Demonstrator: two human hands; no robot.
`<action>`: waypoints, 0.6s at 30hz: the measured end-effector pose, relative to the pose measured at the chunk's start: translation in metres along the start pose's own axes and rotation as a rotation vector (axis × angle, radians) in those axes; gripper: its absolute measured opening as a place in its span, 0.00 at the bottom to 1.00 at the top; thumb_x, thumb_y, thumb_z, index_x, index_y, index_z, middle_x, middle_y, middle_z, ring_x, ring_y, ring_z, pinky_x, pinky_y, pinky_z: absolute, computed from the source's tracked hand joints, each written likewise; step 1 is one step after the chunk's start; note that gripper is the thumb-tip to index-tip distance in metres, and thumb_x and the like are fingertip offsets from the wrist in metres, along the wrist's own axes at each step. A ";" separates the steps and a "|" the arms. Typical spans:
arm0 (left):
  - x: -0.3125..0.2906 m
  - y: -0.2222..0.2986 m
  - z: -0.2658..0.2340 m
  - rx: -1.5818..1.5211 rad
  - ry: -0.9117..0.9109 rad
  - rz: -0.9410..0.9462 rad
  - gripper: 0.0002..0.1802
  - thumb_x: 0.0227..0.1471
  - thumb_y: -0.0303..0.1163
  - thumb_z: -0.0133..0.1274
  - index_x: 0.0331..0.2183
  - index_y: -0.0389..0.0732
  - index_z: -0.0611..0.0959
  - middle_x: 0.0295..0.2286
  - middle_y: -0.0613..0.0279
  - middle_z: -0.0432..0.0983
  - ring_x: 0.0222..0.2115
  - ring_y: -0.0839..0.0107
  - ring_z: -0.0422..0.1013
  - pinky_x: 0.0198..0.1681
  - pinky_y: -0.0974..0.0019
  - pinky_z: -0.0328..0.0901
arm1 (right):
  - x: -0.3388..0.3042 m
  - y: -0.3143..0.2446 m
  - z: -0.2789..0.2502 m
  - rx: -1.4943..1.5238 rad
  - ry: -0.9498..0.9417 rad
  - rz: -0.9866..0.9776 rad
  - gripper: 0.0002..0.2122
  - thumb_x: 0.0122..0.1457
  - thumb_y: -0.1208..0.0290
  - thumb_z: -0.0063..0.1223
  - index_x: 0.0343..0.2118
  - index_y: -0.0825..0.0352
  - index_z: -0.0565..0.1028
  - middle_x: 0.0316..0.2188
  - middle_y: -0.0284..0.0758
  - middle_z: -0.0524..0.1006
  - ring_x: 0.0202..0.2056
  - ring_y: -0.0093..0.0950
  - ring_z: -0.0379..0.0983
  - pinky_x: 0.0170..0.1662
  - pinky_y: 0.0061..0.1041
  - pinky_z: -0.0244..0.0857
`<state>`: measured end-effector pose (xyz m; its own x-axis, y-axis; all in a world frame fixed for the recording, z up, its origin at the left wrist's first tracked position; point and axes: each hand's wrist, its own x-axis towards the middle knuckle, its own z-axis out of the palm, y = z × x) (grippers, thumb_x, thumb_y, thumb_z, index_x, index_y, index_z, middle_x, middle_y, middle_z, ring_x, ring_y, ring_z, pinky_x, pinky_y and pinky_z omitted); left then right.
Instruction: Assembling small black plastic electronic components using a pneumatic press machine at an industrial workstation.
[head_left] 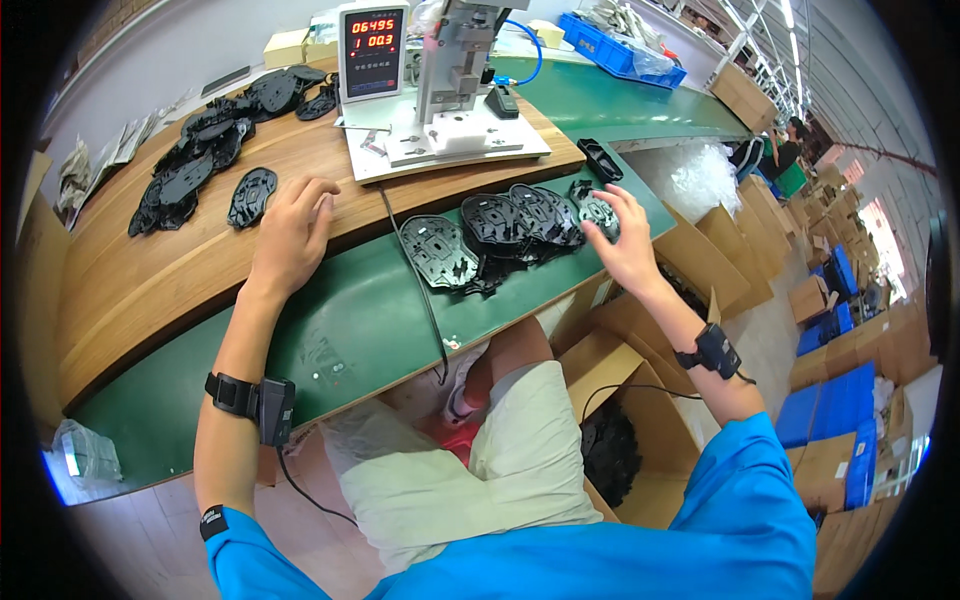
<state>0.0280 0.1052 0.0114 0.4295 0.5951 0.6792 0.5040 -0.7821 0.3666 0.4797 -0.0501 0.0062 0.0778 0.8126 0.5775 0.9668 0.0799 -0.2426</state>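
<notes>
My left hand (292, 235) hovers over or rests on the front of the wooden board, its fingers loosely bent and nothing visible in them. Just left of it lies a single black plastic shell (252, 197). My right hand (625, 240) has its thumb and fingers around the edges of a black plastic shell (597, 212) at the right end of a row. That row of overlapping black shells (440, 252) lies on the green tabletop (345, 290). Behind them stands a bench press machine (450, 90) on a white base, with a display box (373, 55) showing lit red digits.
A heap of black shells (190, 175) covers the board's (110, 290) left part. A black cable (415, 270) hangs over the front edge. An open carton (650, 430) with black parts stands below right. A small black tray (600, 160) and blue crate (620, 50) lie farther back.
</notes>
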 end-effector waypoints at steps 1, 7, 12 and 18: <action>0.000 0.000 0.000 0.004 -0.004 0.006 0.07 0.64 0.27 0.51 0.41 0.37 0.80 0.40 0.50 0.78 0.43 0.46 0.73 0.48 0.51 0.68 | 0.000 -0.016 -0.004 0.011 -0.033 -0.067 0.26 0.58 0.61 0.69 0.58 0.61 0.75 0.63 0.43 0.71 0.62 0.47 0.66 0.64 0.44 0.60; 0.002 0.005 0.000 -0.004 -0.041 -0.033 0.07 0.64 0.27 0.51 0.42 0.37 0.81 0.40 0.50 0.78 0.44 0.46 0.73 0.48 0.52 0.69 | -0.003 -0.060 0.000 0.038 -0.168 -0.306 0.27 0.52 0.62 0.73 0.56 0.56 0.77 0.60 0.35 0.73 0.62 0.40 0.66 0.67 0.43 0.51; 0.001 0.002 0.001 -0.002 -0.017 -0.001 0.07 0.63 0.26 0.51 0.42 0.37 0.81 0.40 0.49 0.78 0.44 0.46 0.73 0.49 0.52 0.68 | 0.003 -0.058 0.011 0.080 -0.156 -0.361 0.17 0.52 0.69 0.72 0.44 0.59 0.79 0.53 0.31 0.78 0.57 0.34 0.71 0.64 0.41 0.55; 0.002 0.002 -0.002 -0.011 -0.009 0.017 0.07 0.63 0.27 0.51 0.41 0.37 0.81 0.40 0.51 0.78 0.44 0.47 0.73 0.50 0.52 0.67 | -0.001 -0.057 0.016 0.021 -0.085 -0.477 0.12 0.49 0.74 0.72 0.35 0.61 0.79 0.55 0.30 0.78 0.57 0.37 0.72 0.61 0.41 0.60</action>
<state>0.0290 0.1043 0.0150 0.4445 0.5833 0.6799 0.4881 -0.7941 0.3622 0.4205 -0.0460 0.0074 -0.3938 0.7270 0.5625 0.8846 0.4661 0.0170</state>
